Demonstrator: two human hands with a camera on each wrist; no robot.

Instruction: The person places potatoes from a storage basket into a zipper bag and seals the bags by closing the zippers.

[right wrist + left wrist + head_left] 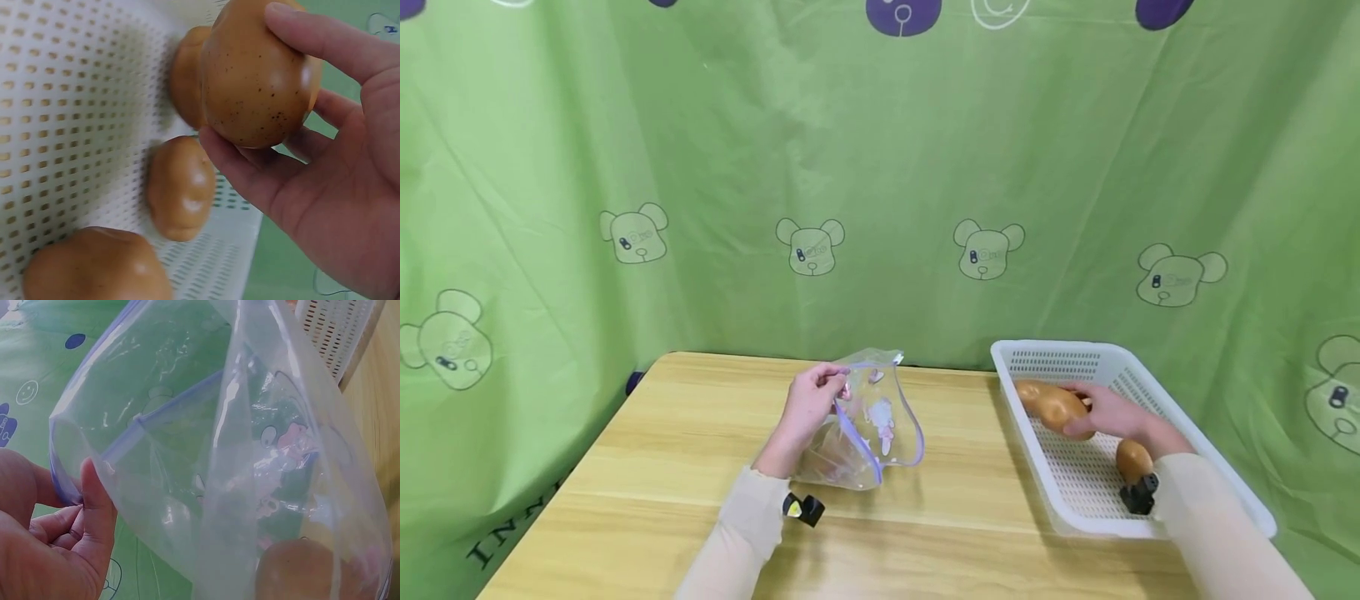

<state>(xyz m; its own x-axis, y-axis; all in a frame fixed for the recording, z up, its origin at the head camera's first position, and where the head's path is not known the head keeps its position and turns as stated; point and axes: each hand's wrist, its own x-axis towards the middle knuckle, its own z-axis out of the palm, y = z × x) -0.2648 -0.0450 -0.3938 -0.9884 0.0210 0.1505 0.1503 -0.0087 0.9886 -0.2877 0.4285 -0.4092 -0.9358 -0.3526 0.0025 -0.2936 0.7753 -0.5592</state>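
My left hand (811, 406) pinches the purple-edged mouth of a clear zip bag (901, 417) with printed figures. The bag stands partly open on the table, its mouth turned to the right. Through its plastic, low in the left wrist view, a rounded brown shape (297, 572) shows. Over the white basket (1051, 500) at the right, my right hand (1108, 412) grips a smooth brown potato (259, 78) with dark specks, thumb on one side and fingers on the other. Just behind it is a second potato (186, 78); two more, one small (181, 187) and one at the near side (97, 265), lie in the basket.
The wooden table (700, 433) carries the bag at its middle and the basket at its right. A green curtain (895, 167) with bear faces hangs close behind the table's far edge. The basket's raised rim (1017, 433) surrounds the potatoes.
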